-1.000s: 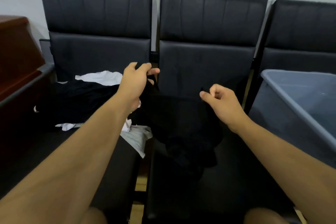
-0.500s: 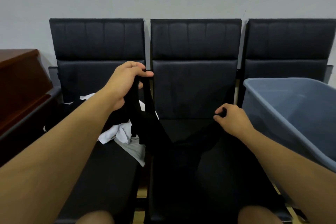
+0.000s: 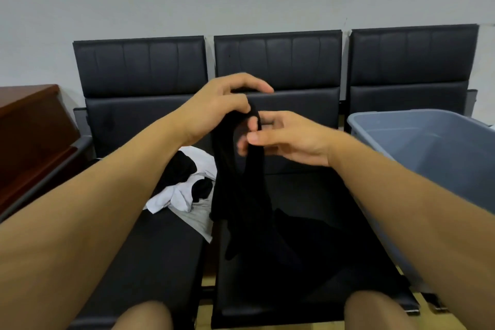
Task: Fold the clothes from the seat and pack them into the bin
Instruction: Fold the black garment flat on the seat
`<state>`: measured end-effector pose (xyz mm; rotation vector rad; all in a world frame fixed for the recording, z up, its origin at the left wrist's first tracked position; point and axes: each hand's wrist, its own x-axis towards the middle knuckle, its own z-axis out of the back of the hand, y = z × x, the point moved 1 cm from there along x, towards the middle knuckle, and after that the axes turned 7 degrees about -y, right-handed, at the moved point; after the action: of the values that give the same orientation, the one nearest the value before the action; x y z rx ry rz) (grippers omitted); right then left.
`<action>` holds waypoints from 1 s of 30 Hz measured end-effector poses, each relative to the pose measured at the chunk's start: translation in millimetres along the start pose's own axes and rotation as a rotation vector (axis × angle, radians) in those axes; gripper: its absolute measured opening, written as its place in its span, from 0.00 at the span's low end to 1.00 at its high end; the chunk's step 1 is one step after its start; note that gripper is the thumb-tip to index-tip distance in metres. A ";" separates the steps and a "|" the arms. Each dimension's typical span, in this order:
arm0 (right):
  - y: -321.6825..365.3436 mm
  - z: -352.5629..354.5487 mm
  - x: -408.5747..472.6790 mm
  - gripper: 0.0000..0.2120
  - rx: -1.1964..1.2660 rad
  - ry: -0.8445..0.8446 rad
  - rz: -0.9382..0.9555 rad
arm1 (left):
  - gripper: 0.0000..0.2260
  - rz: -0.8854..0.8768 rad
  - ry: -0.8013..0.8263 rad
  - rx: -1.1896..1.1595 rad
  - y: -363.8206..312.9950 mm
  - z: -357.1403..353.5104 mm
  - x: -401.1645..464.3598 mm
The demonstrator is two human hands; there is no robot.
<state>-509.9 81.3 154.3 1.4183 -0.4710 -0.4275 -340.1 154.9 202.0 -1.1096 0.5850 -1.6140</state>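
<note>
A black garment point(image 3: 241, 195) hangs in front of the middle seat point(image 3: 308, 222), its lower part lying on the cushion. My left hand point(image 3: 217, 110) grips its top edge with curled fingers. My right hand point(image 3: 284, 136) is close beside it and pinches a strap-like loop of the same garment between thumb and fingers. On the left seat point(image 3: 150, 244) lies a pile of white and black clothes point(image 3: 190, 187). The grey-blue bin point(image 3: 439, 158) stands on the right seat and looks empty as far as I can see.
A row of black padded seats stands against a pale wall. A dark wooden cabinet point(image 3: 29, 136) is at the far left. My knees point(image 3: 144, 316) show at the bottom edge.
My right hand has risen from the seat level and come left to meet my left hand at the garment's top. The garment now hangs lifted higher. The view has tilted upward.
</note>
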 end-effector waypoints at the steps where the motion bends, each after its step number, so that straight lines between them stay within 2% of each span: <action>1: 7.2 -0.9 1.1 0.07 -0.052 0.059 -0.034 | 0.18 -0.023 -0.033 0.032 -1.2 2.1 1.7; 2: 10.9 0.5 2.9 0.04 -0.095 0.080 -0.050 | 0.16 -0.047 -0.062 0.065 -0.1 5.7 3.0; 4: 16.8 5.6 5.6 0.09 -0.047 0.035 -0.027 | 0.13 -0.080 -0.089 0.165 7.5 14.6 3.6; 7: 35.0 14.8 6.1 0.07 0.192 -0.050 0.072 | 0.18 -0.077 -0.091 0.372 24.9 22.6 0.8; 10: 58.4 21.8 5.3 0.17 0.251 -0.134 0.122 | 0.19 -0.028 -0.192 0.580 42.9 27.0 3.6; 13: 81.9 25.6 6.2 0.20 0.277 -0.256 0.213 | 0.24 0.171 -0.307 0.493 58.2 36.5 10.1; 16: 106.2 32.9 4.7 0.21 0.406 -0.371 0.348 | 0.24 0.311 -0.242 0.506 70.1 42.4 12.1; 19: 125.0 44.1 -0.7 0.21 0.488 -0.446 0.445 | 0.21 0.357 -0.257 0.516 77.9 46.5 10.4; 26: 135.1 59.7 -6.0 0.19 0.285 -0.540 0.438 | 0.11 0.498 -0.237 0.510 83.7 50.1 2.7; 30: 125.2 69.5 -1.2 0.18 0.170 -0.649 0.376 | 0.02 0.642 -0.115 0.515 76.2 47.0 -2.0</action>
<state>-548.7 37.6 285.1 1.2931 -1.3026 -0.5454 -262.4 138.4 160.6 -0.5432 0.3630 -1.0423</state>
